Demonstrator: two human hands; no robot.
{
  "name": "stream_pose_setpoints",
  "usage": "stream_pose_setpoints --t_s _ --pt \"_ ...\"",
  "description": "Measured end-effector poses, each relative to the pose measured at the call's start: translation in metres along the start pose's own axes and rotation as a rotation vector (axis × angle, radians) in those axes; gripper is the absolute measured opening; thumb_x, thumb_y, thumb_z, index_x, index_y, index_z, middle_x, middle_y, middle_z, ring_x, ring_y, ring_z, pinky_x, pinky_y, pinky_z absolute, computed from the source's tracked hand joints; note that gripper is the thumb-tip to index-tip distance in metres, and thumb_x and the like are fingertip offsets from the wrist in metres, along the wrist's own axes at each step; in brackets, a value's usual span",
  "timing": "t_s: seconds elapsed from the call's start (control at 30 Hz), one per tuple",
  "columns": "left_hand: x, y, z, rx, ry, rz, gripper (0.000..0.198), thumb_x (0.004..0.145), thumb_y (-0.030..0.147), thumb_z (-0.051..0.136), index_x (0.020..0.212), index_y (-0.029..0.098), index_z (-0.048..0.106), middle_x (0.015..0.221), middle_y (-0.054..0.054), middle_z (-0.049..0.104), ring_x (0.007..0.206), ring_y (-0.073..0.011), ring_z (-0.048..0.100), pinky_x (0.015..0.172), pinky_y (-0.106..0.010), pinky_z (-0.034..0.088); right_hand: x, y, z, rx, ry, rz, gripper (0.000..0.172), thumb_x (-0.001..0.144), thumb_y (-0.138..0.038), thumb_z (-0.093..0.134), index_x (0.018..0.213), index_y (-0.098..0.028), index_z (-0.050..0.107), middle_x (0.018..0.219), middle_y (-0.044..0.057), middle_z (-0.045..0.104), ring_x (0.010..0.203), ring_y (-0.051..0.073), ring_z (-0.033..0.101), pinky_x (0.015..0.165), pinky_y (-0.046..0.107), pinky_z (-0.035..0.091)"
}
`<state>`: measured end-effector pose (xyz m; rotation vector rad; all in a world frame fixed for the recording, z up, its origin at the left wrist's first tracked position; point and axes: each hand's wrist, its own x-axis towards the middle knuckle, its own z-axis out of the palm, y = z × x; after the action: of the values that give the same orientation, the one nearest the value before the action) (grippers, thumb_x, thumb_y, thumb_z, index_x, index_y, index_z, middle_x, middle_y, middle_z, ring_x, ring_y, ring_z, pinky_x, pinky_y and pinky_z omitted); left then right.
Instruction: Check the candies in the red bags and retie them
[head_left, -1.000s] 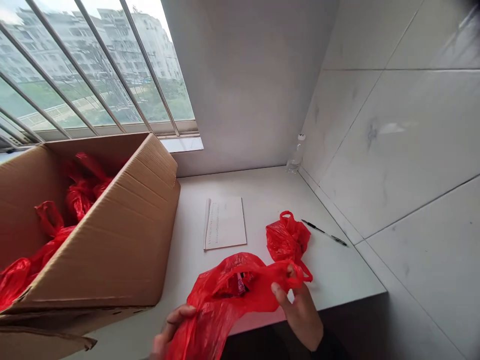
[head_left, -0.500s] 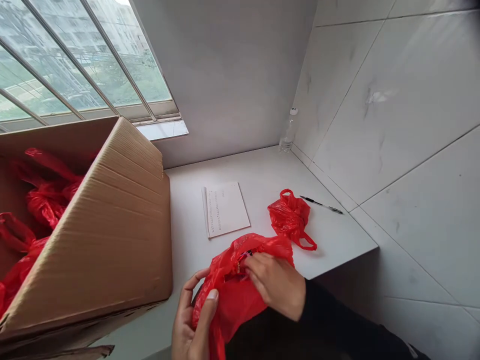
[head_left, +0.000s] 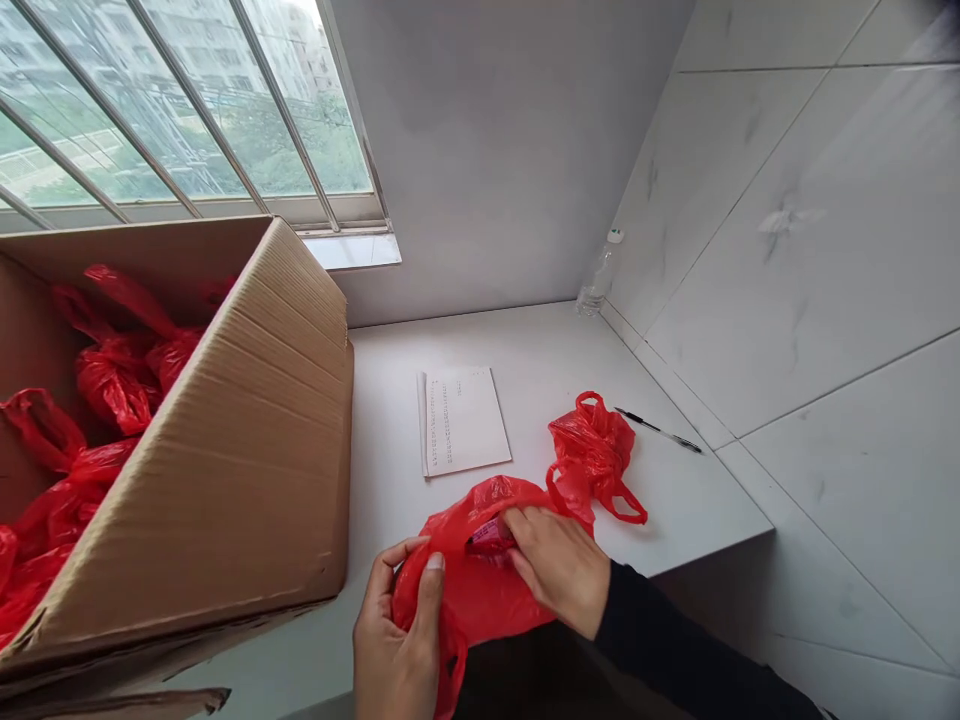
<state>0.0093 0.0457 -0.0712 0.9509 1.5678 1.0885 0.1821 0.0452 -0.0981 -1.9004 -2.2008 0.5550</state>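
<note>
A red plastic bag is open over the front edge of the table. My left hand grips its left side, thumb on top and fingers curled round the thin plastic. My right hand reaches into the bag's mouth from the right with curled fingers, their tips hidden inside. Right beside those fingertips a pink-purple packet with printing shows; whether they pinch it is hidden. Just behind my right hand, a second red bag lies bunched on the table with its handle loops up.
At the left stands a large cardboard box holding several red bags. A notepad with writing lies mid-table. A black pen is near the tiled wall, and a clear bottle stands in the back corner.
The view has shifted, so the scene sits further right and slightly lower. The pink-purple packet now shows more plainly in the bag's mouth. Both hands remain at the bag.
</note>
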Motion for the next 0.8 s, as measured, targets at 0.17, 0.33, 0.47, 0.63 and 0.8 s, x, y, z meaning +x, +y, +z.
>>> stream_pose_setpoints --t_s 0.17,0.33,0.47,0.63,0.8 --pt "0.003 -0.003 0.0 -0.049 -0.044 -0.075 0.052 0.072 0.056 0.075 0.106 0.019 0.068 0.093 -0.006 0.074 0.089 -0.0256 0.07 0.061 -0.023 0.055 -0.01 0.003 0.0 0.147 -0.052 -0.049 0.013 0.09 -0.019 0.051 0.101 -0.024 0.057 0.093 0.002 0.068 0.082 0.021 0.067 0.065 0.029 0.041" --pt "0.006 -0.009 -0.004 -0.052 -0.133 -0.08 0.049 0.075 0.058 0.071 0.105 0.02 0.072 0.108 -0.007 0.074 0.1 -0.0263 0.069 0.081 -0.028 0.057 -0.001 0.007 0.002 -0.001 -0.078 -0.049 0.019 0.087 -0.012 0.05 0.097 -0.023 0.063 0.09 0.005 0.068 0.076 0.021 0.068 0.056 0.03 0.032" --pt "0.005 -0.007 -0.002 -0.088 -0.163 -0.095 0.044 0.076 0.054 0.071 0.106 0.022 0.074 0.098 -0.005 0.075 0.089 -0.025 0.072 0.076 -0.029 0.059 0.006 0.003 0.003 -0.052 -0.093 -0.078 0.027 0.082 -0.015 0.058 0.108 -0.023 0.06 0.089 0.005 0.068 0.074 0.024 0.068 0.055 0.03 0.033" --pt "0.006 -0.01 0.0 -0.092 -0.218 -0.098 0.044 0.08 0.052 0.069 0.114 0.024 0.071 0.112 -0.005 0.072 0.101 -0.0253 0.068 0.082 -0.029 0.058 0.006 -0.003 0.014 -0.025 -0.129 -0.121 0.022 0.082 -0.02 0.061 0.104 -0.021 0.061 0.096 0.007 0.069 0.084 0.025 0.069 0.059 0.03 0.038" --pt "0.003 -0.015 -0.002 -0.128 -0.227 -0.112 0.04 0.083 0.051 0.067 0.115 0.026 0.07 0.118 -0.004 0.07 0.107 -0.0239 0.066 0.086 -0.027 0.057 0.008 -0.004 0.01 0.092 -0.113 0.019 0.013 0.09 -0.028 0.054 0.097 -0.02 0.061 0.087 0.006 0.072 0.078 0.025 0.07 0.061 0.031 0.039"
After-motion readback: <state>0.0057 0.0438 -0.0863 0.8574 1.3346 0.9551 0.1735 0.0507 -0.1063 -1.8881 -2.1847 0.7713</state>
